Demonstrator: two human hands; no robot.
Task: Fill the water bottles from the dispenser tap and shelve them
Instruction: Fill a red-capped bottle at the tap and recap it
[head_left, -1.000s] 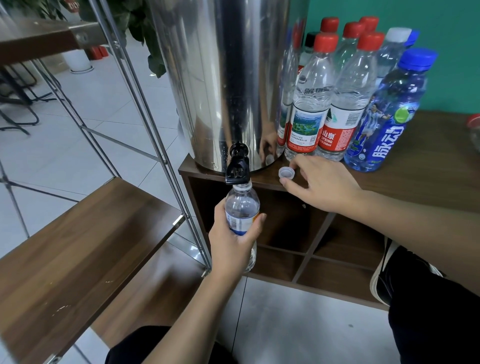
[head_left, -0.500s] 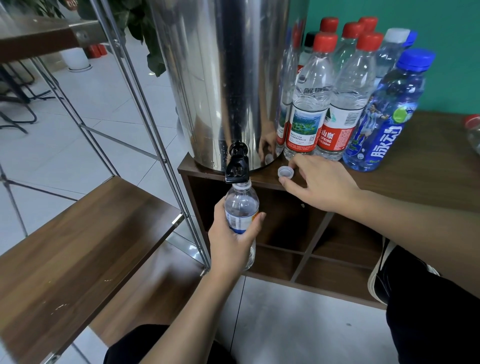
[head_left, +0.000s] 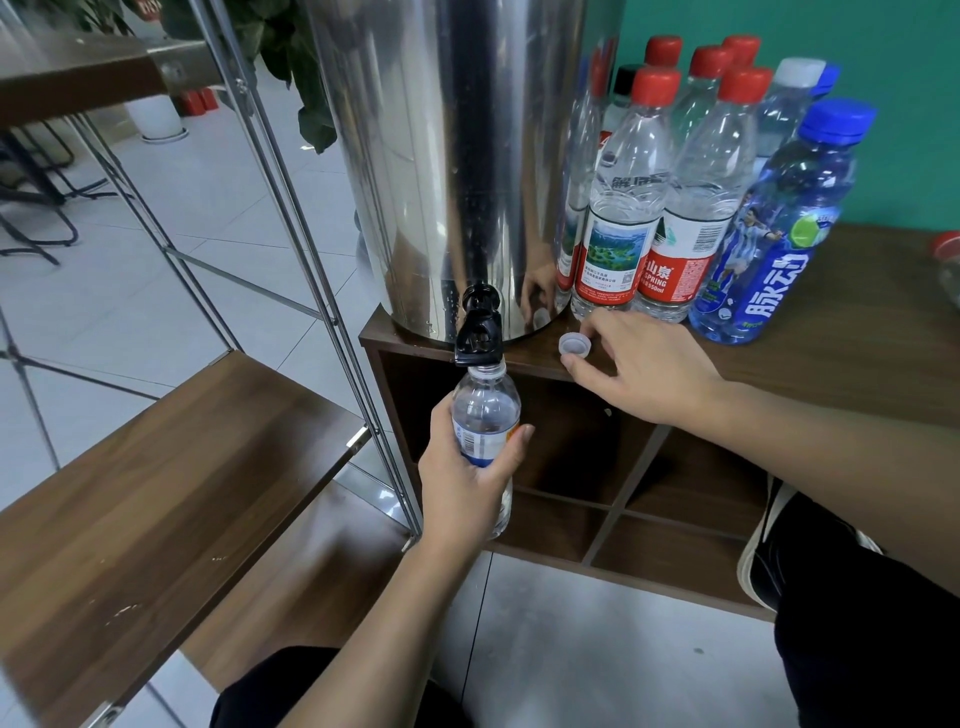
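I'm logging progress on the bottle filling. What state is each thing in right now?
small bottle: uncapped, upright, mouth under the tap, gripped by the left hand.
tap: directly above the bottle mouth; flow cannot be told.
loose cap: off, lying open side up on the cabinet top.
right hand: fingers beside the cap, not gripping it.
blue bottle: capped, standing.
red-capped bottles: capped, standing.

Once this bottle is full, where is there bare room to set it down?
The wooden shelf left of the dispenser is bare along its visible length. The cabinet top has room right of the blue-capped bottle, before a partly seen jar. It is crowded behind the loose cap, where capped bottles stand packed against the dispenser.
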